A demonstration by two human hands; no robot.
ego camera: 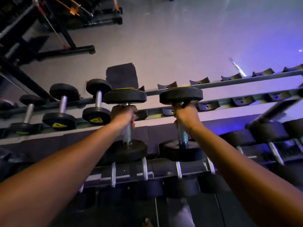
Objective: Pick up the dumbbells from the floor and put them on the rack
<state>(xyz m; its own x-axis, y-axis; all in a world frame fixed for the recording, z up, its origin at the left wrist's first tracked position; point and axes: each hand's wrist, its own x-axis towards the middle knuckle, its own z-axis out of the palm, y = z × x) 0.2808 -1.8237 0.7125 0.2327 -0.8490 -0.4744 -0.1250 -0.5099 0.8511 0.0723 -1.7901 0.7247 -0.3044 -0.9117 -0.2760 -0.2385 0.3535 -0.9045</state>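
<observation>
Nearest, lower tier: heavy black dumbbells [180, 184] sit in a row on the lower shelf, their steel handles pointing toward the camera.
Left hand: the left hand [124, 117] is wrapped round the steel handle of a black round-headed dumbbell [125, 96], held over the top tier.
Right hand: the right hand [186, 117] grips the handle of a second matching black dumbbell [181, 95] the same way, well apart from the first.
Task things: both dumbbells are off the floor, at the grey metal rack [229, 84]; whether their heads already rest in the cradles cannot be told.
Neighbours: three smaller black dumbbells with yellow logos [96, 102] lie seated just left of the left-hand one.
Far: black saddle cradles [199, 81] stand vacant along the rail; beyond, grey flooring and a black machine frame [49, 30].
Risk: judged likely, a head missing its saddle would roll or drop onto the lower tier.
Risk two: letting go early could pinch fingers between handle and rail.
Risk three: the left dumbbell could knock its seated neighbour.
</observation>
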